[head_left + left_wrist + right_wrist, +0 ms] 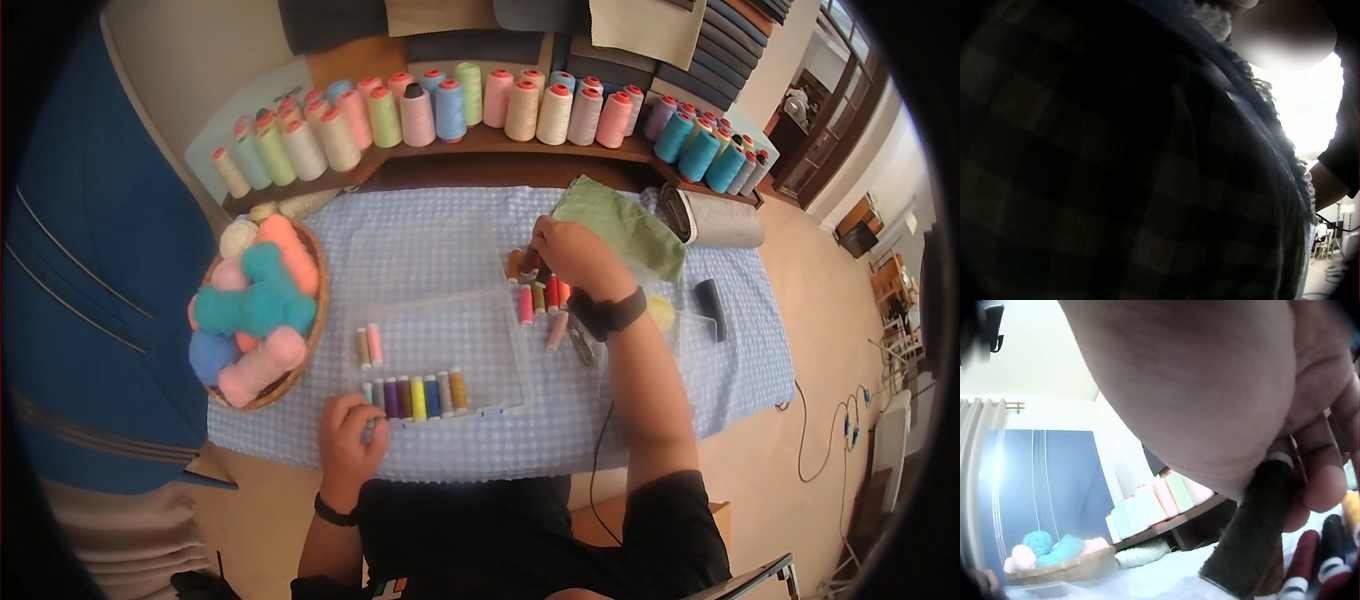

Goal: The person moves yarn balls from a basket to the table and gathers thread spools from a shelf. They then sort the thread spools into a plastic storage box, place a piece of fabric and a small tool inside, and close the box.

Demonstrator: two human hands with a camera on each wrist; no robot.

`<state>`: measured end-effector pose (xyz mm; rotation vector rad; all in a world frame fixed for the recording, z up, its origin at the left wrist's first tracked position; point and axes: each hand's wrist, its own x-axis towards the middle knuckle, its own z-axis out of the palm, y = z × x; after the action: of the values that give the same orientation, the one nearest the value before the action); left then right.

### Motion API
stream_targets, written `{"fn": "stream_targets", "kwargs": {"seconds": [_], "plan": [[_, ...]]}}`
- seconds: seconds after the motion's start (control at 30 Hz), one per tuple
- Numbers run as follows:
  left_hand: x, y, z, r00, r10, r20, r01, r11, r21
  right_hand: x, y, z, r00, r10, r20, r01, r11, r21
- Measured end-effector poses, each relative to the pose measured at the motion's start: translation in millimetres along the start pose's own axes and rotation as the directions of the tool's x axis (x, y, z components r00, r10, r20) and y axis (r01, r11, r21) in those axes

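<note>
At the back of the spool cluster, my right hand reaches down and pinches a dark brown thread spool. In the right wrist view the dark spool sticks out below the fingers, one white end near them. Next to it lie a tan spool, a pink spool and several others. My left hand, fingers loosely bent, rests at the near left corner of a clear plastic box. Inside the box stand a row of spools and, further back, a pink spool beside a tan one.
A yarn basket stands at the left of the checked cloth. Thread cones line the shelf behind. Green fabric, a grey roll and a dark cylinder lie right. The cloth's frayed edge shows in the left wrist view.
</note>
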<state>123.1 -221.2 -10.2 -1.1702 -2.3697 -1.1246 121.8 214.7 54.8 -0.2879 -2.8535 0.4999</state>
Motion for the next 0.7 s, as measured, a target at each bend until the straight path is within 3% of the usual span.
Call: {"fn": "stream_targets", "kwargs": {"seconds": [0.2,0.4,0.6,0.7], "plan": [[-0.2,-1.0,-0.4,1.000,0.005,-0.009,-0.005,1.000,-0.008,1.2,-9.1,3.9,0.998,0.054,-0.041,-0.053,0.998,0.029],[-0.2,-0.1,0.1,1.000,0.005,-0.002,-0.005,1.000,-0.011,1.8,6.0,16.2,0.997,-0.071,-0.026,0.070,0.997,-0.039],[0.1,0.0,-0.2,1.000,0.003,-0.002,-0.003,1.000,-0.010,5.3,0.6,5.3,0.992,0.090,-0.091,-0.082,0.993,0.084],[0.9,1.2,-0.6,1.000,0.003,-0.003,-0.003,1.000,-0.010,3.6,2.5,1.3,0.988,0.035,-0.150,-0.021,0.995,0.093]]}}
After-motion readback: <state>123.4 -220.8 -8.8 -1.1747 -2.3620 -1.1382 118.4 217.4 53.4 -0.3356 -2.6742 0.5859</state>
